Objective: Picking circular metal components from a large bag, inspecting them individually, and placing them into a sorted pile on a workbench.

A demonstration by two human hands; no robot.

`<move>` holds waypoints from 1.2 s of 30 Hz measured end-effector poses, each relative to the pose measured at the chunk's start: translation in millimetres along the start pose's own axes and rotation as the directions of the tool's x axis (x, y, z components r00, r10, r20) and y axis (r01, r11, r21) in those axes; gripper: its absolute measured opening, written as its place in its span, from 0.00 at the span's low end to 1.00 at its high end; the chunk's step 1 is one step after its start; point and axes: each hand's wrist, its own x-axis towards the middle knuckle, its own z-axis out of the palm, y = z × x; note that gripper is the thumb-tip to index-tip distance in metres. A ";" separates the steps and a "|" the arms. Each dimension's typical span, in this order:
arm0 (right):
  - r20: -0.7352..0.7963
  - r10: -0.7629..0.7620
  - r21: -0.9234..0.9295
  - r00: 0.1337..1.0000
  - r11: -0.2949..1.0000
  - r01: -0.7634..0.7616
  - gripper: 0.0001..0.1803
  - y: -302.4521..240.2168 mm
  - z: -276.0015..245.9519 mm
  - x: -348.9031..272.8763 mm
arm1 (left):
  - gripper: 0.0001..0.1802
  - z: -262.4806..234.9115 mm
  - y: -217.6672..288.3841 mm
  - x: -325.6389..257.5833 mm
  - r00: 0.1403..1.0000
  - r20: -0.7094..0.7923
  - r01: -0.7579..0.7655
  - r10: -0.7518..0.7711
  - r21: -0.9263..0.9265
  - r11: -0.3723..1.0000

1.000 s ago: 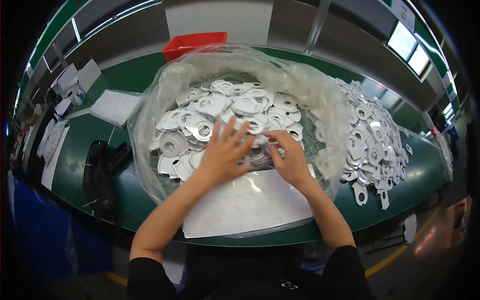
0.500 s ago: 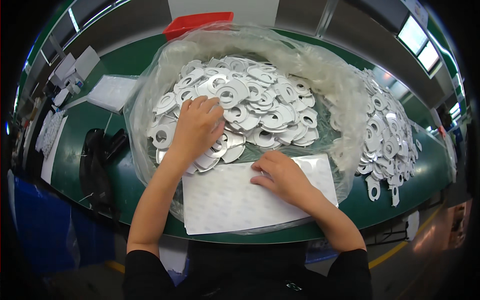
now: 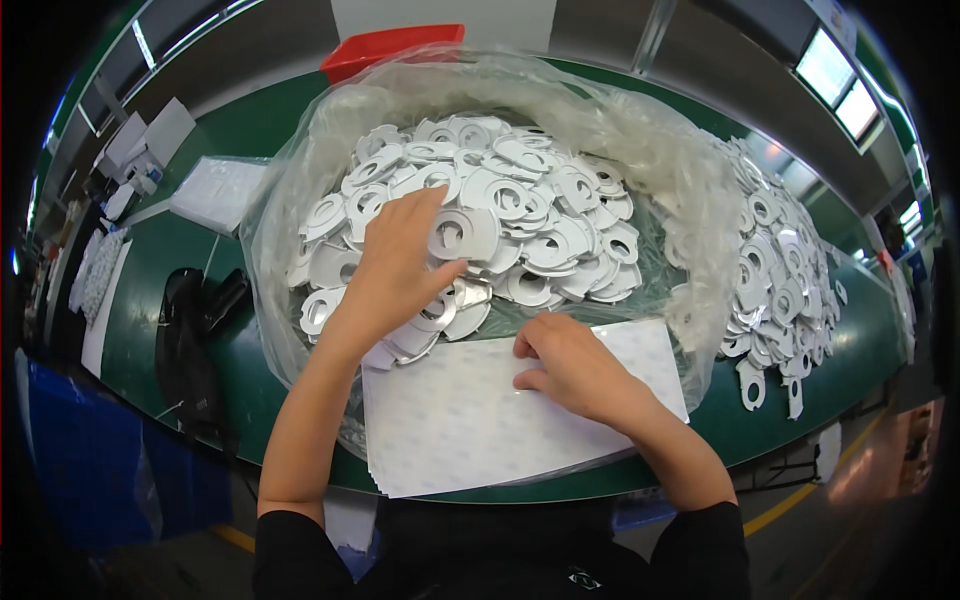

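Observation:
My left hand (image 3: 402, 265) reaches over the near left side of a heap of flat white ring-shaped parts (image 3: 565, 240). Its thumb and fingers are closed on the edges of one white ring-shaped part (image 3: 482, 236), which faces up with its round hole showing. My right hand (image 3: 578, 368) is above a stack of white sheets (image 3: 470, 430) with faint grey marks. The fingers are curled, with a gap between thumb and forefinger and nothing visible there. The stack lies at the near edge of the heap, partly on the clear plastic bag (image 3: 330, 130) around it.
More white parts (image 3: 785, 290) are piled on the green table (image 3: 150, 260) at the right. A red bin (image 3: 390, 48) stands at the back. At left are a bagged white stack (image 3: 218, 192) and a black object with a strap (image 3: 188, 335).
The white part by my left hand has come down toward me, between thumb and fingers. My right hand has shifted slightly nearer and its fingers are more curled. The whole view has shifted slightly.

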 end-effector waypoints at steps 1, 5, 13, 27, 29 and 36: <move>-0.001 -0.004 -0.002 1.000 1.000 0.004 0.14 -1.7 -0.3 0.3 | 0.38 -3.1 1.3 1.1 1.000 0.028 -0.009 0.008 0.008 1.000; -0.057 -0.041 0.013 0.997 0.999 0.042 0.12 -6.3 1.6 -2.5 | 0.36 -1.4 1.1 4.6 0.997 0.078 -0.033 0.020 0.165 0.986; -0.197 -0.134 -0.175 0.971 0.980 0.099 0.06 -9.5 22.3 -20.8 | 0.22 -22.4 31.5 15.0 0.941 0.198 0.293 -0.275 -0.067 0.954; -0.176 -0.270 -0.121 0.946 0.960 0.252 0.10 -8.5 14.1 -26.4 | 0.08 48.7 73.0 -41.0 0.852 0.290 0.463 -0.437 -0.807 0.367; -0.178 -0.248 -0.113 0.952 0.967 0.230 0.11 -6.6 14.1 -25.0 | 0.07 45.9 77.3 -42.5 0.871 0.217 0.402 -0.441 -0.831 0.385; -0.148 -0.244 -0.117 0.959 0.967 0.228 0.12 -3.0 15.2 -27.8 | 0.07 40.5 77.8 -41.5 0.806 0.329 0.323 -0.492 -0.941 -0.101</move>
